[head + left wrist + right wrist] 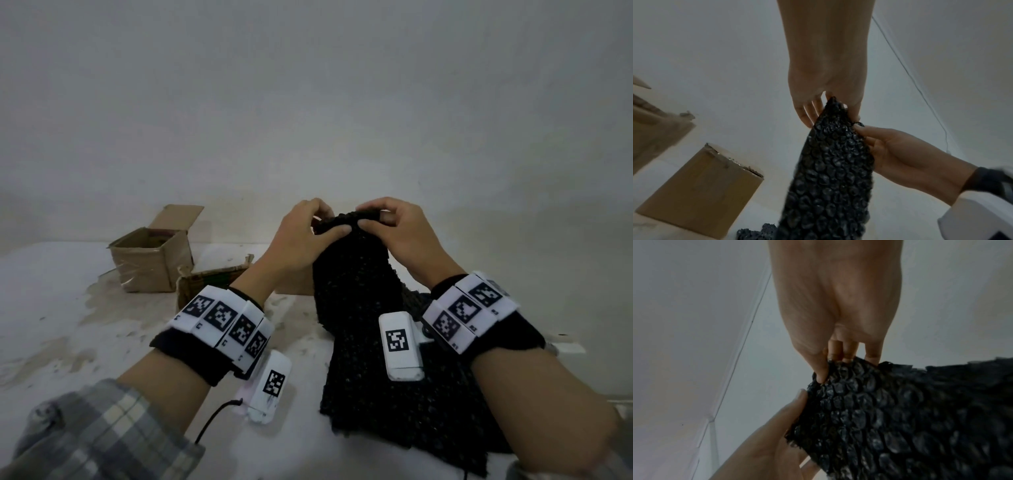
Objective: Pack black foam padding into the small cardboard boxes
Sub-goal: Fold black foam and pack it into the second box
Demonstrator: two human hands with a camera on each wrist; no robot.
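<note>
Black bubble-textured padding (356, 291) hangs at centre, its top edge pinched by left hand (301, 236) and right hand (397, 229); two small cardboard boxes (150, 260) stand at 10 o'clock on the tabletop (68, 325).

Two boxes (150, 260) (209, 282) left of foam (359, 308); foam on table (85, 342).

A plain pale wall (308, 102) rises behind a white, stained surface (85, 325) (dim, flat light).
</note>
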